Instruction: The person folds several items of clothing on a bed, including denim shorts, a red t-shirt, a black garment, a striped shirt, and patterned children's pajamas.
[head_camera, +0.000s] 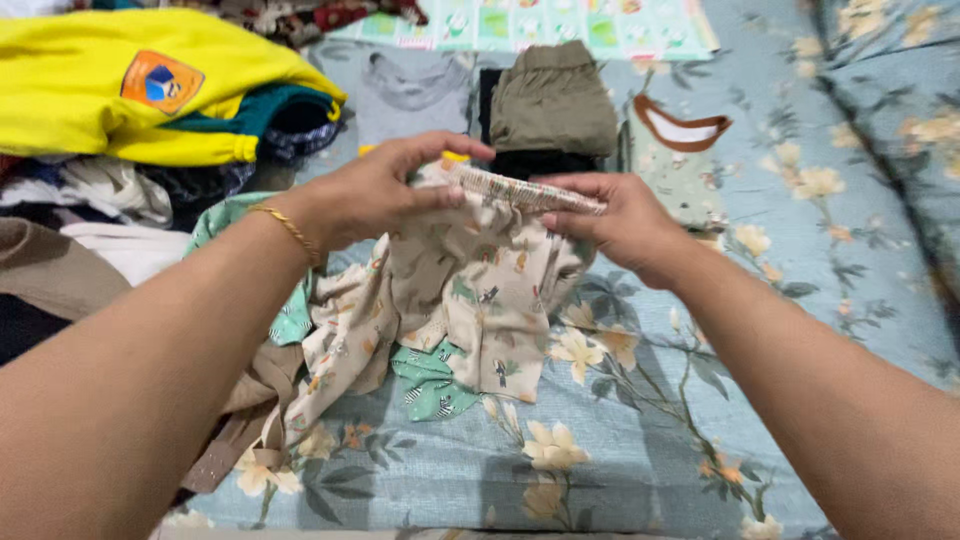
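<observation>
Small beige printed garment held up by ribbed waistband, gripped between left hand and right hand, both closed on it; band stretched level, probably so fabric hangs straight. Garment over middle of floral bedsheet. Olive folded shorts and grey shirt near far edge; yellow jersey atop clothes heap at far-left corner. Green patterned cloth underneath.

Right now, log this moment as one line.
left hand: grips waistband | right hand: grips waistband | printed beige garment: lifted over floral bedsheet
</observation>
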